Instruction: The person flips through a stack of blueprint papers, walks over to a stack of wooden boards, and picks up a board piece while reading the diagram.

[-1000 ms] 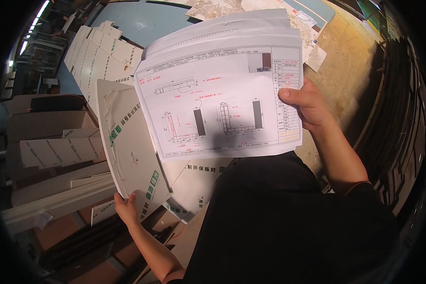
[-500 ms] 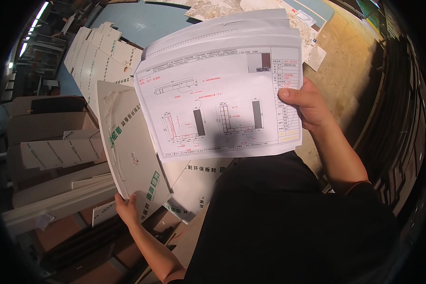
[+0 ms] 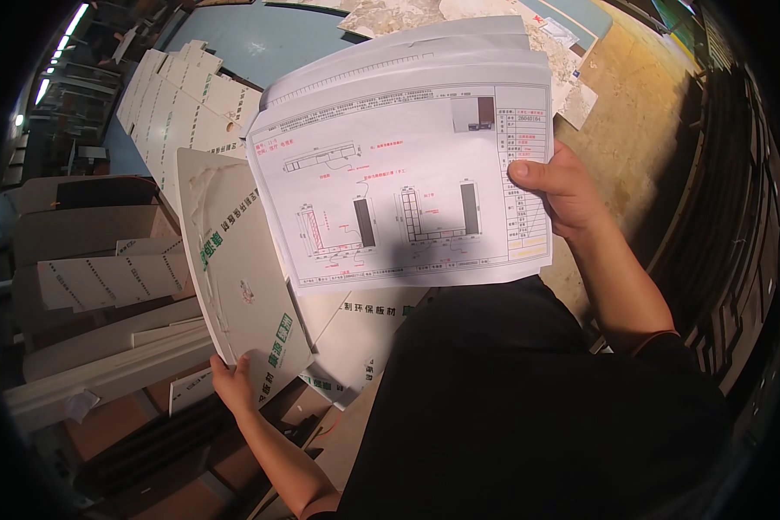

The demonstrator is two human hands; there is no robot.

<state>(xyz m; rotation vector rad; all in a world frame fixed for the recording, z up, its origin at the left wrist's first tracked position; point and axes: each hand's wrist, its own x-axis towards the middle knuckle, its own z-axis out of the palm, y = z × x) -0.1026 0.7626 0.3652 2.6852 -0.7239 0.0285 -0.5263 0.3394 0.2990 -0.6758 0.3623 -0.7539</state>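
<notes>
My right hand (image 3: pixel 563 191) grips a stack of printed drawing sheets (image 3: pixel 390 191) at its right edge, thumb on top and the other fingers behind. The top sheet carries line drawings with dark panels, red notes and a table down its right side. At the lower left, my left hand (image 3: pixel 232 381) is closed on the lower edge of a white board (image 3: pixel 251 269) with green and black lettering. That board stands tilted, its upper right part hidden behind the sheets.
Several printed boards (image 3: pixel 182 104) lie at the upper left over a blue surface (image 3: pixel 269 39). More panels (image 3: pixel 104 282) stand in slots at the left. Dark stacked strips (image 3: pixel 702 191) line the right side. A dusty, pale board (image 3: pixel 399 16) lies at the top.
The sheets have shifted very slightly in my right hand. Otherwise both hands and the white board stay where they were.
</notes>
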